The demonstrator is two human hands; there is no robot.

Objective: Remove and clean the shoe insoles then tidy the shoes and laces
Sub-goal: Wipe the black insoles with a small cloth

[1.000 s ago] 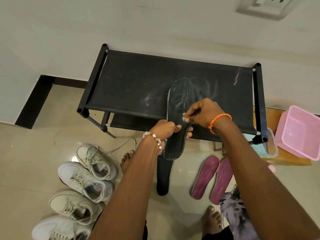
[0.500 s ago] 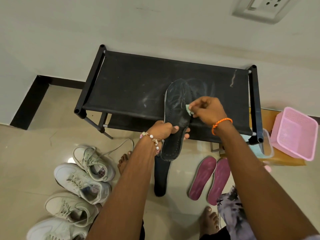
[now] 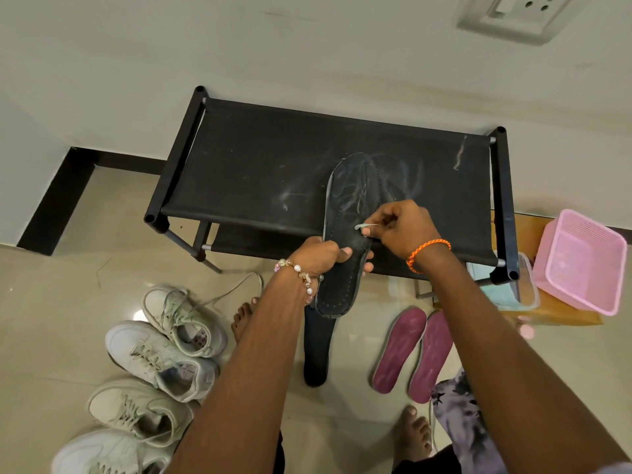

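The left hand (image 3: pixel 323 256) grips the black insole (image 3: pixel 349 234) over the rack (image 3: pixel 260 172) front edge; the right hand (image 3: pixel 403 227) pinches a small pale cloth (image 3: pixel 363 226), mostly hidden.

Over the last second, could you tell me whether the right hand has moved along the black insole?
Yes. The right hand slid up the insole and back down towards the left hand.

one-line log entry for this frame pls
step: wiping insole | left hand: grips black insole over rack | right hand: pinches small wipe on insole | pink insoles: on floor
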